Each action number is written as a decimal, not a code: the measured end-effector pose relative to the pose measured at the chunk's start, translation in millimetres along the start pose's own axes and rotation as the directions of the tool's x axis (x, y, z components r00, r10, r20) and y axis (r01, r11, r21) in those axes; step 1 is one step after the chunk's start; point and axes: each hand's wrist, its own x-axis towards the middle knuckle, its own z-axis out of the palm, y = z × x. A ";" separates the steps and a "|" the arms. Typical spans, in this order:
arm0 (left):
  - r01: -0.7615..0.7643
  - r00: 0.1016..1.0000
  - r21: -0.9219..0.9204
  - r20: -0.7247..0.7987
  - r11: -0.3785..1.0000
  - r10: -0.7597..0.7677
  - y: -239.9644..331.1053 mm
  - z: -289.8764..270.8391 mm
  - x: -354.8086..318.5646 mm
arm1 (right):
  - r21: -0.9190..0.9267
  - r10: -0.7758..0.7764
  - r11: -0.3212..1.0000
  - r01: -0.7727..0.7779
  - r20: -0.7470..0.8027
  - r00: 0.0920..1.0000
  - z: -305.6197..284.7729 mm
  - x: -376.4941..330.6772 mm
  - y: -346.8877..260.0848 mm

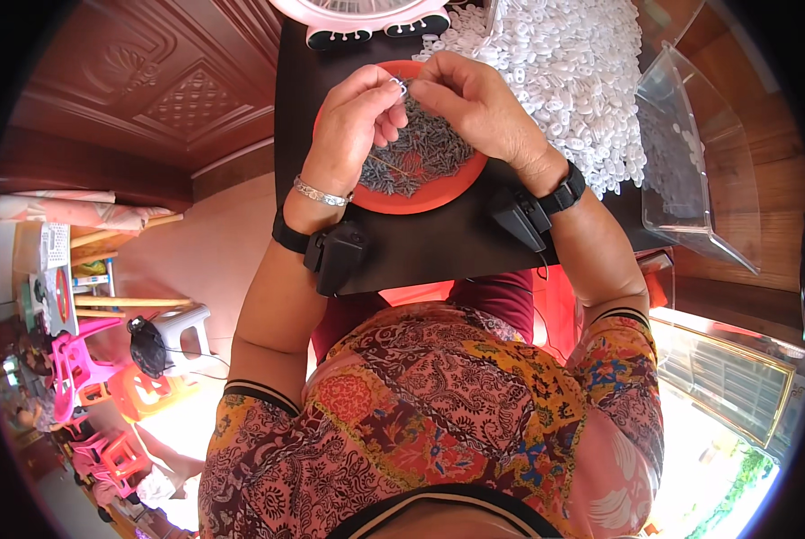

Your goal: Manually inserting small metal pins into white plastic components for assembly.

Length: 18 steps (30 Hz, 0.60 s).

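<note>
My left hand (359,115) pinches a small white plastic piece (397,84) with a hole between thumb and fingertips. Just to its right, my right hand (474,101) has its thumb and index finger pressed together; what lies between them is too small to make out. Both hands are above a round orange-red tray (407,205) filled with many small grey screw-like pieces (420,162). A large heap of white oval plastic pieces (582,81) spreads over the table to the right of the tray.
The dark table (438,242) ends close to my body. At its right stands a clear plastic bin (690,153) with a few white pieces. A pink-and-white device (367,13) sits at the far edge. Plastic stools (151,391) stand on the floor at left.
</note>
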 end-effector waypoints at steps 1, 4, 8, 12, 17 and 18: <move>-0.008 1.000 -0.003 0.006 1.000 0.008 0.6 0.7 0.0 | 0.010 0.023 1.000 -0.023 0.002 1.000 -1.0 0.7 2.3; -0.020 1.000 -0.013 0.010 1.000 0.020 3.1 1.0 -1.7 | 0.016 0.077 0.997 -0.078 0.015 0.997 -2.7 0.7 -3.0; -0.037 0.999 -0.020 0.029 0.999 0.037 2.3 -0.1 -0.7 | 0.031 0.142 0.989 -0.145 0.087 0.986 -5.3 1.9 -3.6; -0.021 1.000 -0.003 0.014 1.000 0.021 4.0 1.0 -2.8 | 0.100 0.099 0.989 -0.107 0.081 0.992 -4.1 2.0 1.5; -0.014 1.000 0.013 0.000 1.000 0.014 3.3 0.8 -1.6 | 0.221 -0.008 0.975 -0.019 0.120 0.993 -5.4 3.5 -0.4; 0.005 1.000 0.015 0.000 1.000 -0.005 4.5 2.3 -1.3 | 0.221 -0.009 0.975 -0.017 0.119 0.993 -6.5 3.7 -1.8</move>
